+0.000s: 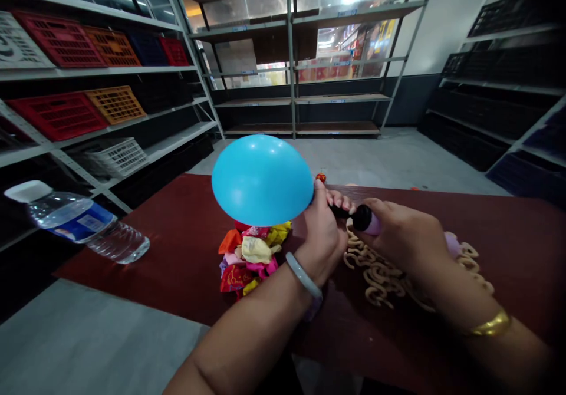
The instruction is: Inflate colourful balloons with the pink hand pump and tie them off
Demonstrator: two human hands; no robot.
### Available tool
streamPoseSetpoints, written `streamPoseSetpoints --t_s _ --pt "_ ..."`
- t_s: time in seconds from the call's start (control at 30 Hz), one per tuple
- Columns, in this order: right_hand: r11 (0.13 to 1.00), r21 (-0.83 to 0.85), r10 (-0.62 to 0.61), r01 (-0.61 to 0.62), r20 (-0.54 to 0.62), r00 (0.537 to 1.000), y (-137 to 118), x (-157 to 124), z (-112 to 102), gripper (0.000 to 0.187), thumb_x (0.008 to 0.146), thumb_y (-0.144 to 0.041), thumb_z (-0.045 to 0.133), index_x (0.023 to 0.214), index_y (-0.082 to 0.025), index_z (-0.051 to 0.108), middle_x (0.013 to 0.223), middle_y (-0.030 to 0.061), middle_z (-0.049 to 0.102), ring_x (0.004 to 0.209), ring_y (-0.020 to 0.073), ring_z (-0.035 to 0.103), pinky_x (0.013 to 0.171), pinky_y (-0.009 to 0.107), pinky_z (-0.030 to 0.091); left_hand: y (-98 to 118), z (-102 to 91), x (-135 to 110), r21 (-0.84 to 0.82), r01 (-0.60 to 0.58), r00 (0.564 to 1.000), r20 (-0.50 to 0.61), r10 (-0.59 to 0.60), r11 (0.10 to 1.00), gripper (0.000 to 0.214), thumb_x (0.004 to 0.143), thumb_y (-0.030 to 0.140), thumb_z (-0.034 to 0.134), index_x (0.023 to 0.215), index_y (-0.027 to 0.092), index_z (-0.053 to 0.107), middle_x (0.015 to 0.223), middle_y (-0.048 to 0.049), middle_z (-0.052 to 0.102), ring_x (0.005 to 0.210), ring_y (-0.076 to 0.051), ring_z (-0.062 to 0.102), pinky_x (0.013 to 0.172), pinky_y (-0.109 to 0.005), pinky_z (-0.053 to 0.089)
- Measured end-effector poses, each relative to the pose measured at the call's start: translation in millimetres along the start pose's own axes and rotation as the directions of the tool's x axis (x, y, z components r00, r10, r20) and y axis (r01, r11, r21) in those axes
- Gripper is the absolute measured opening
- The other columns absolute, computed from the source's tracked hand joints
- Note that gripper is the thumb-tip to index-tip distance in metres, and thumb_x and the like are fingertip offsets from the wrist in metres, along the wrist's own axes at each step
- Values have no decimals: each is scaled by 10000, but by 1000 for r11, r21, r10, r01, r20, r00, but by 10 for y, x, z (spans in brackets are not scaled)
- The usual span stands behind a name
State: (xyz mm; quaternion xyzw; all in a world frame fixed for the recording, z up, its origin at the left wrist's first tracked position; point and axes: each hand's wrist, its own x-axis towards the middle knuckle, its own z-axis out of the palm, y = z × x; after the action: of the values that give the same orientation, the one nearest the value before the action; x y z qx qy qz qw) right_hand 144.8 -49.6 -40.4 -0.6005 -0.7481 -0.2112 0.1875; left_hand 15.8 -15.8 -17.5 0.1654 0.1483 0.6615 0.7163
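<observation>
A blue balloon [262,180], blown up round, rises from my left hand [322,230], whose fingers are closed around its neck and the black nozzle end of a hand pump. The pump's purple body [374,224] with its black collar is gripped by my right hand [402,236]. Part of the pump is hidden by my fingers. Under the balloon lies a pile of uninflated balloons [259,250] in red, yellow, pink and orange. Below my right hand spreads a heap of tan curled pieces [382,280], partly covered by my arm.
The dark red table [177,236] carries a water bottle [84,221] with a white cap at its left end. A small red object [321,177] is near the far edge. Shelves with plastic crates [66,38] stand left; a metal rack [292,97] stands behind.
</observation>
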Motion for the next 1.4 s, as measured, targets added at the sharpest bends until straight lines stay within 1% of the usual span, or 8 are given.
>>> streamPoseSetpoints --t_s 0.27,0.4,0.57,0.8,1.0,1.1,1.27,1.4 --pt "998 67 -11 11 -2 1000 306 85 -18 436 836 -536 610 1158 -243 635 1070 59 738 873 245 686 607 340 380 593 -38 288 30 -196 980 -21 197 980 475 952 432 568 592 201 361 499 62 335 419 -82 363 467 -245 312" --pt "999 -3 36 -36 -24 999 504 59 -32 451 823 -501 628 1192 -242 638 999 60 738 830 240 666 601 342 348 752 -66 361 20 -248 969 -15 248 969 473 962 402 549 589 204 338 498 64 341 421 -77 376 473 -242 323" --pt "995 -86 42 -42 -6 999 503 47 -76 458 802 -498 625 1156 -208 647 920 82 721 737 236 624 569 338 263 530 -76 309 -26 -215 976 -25 214 976 453 995 375 482 598 199 353 516 59 346 443 -76 395 491 -237 340" --pt "998 -69 -7 7 7 1000 185 38 -182 314 795 -419 632 990 -173 632 892 98 710 752 243 634 591 345 269 55 -3 26 -23 -46 998 29 47 999 440 994 358 495 605 190 377 545 46 374 485 -81 410 539 -243 384" --pt "1000 -26 -15 15 -30 999 24 16 -153 343 829 -472 617 971 -160 628 874 96 700 763 237 633 606 345 294 -36 44 -75 22 -39 997 73 37 999 432 991 361 507 610 187 400 555 39 387 504 -97 430 550 -267 392" --pt "1000 9 -6 7 -26 1000 78 34 -129 374 823 -501 627 1017 -181 639 908 76 710 765 228 635 602 342 304 92 38 5 38 -65 994 94 61 997 453 989 393 507 600 190 398 538 40 374 482 -96 409 520 -265 361" --pt "998 68 15 -12 -45 999 303 59 -122 402 787 -479 662 1110 -241 664 998 49 727 805 220 641 599 334 327 527 46 155 24 -204 979 22 203 979 487 984 433 507 585 201 352 498 54 328 442 -91 351 481 -260 296" --pt "999 -1 41 -41 -54 998 447 48 -103 407 789 -496 649 1100 -234 670 929 51 727 754 220 626 590 337 302 739 31 239 -8 -277 961 10 277 961 473 995 389 495 594 198 332 500 59 330 440 -80 343 481 -248 270"
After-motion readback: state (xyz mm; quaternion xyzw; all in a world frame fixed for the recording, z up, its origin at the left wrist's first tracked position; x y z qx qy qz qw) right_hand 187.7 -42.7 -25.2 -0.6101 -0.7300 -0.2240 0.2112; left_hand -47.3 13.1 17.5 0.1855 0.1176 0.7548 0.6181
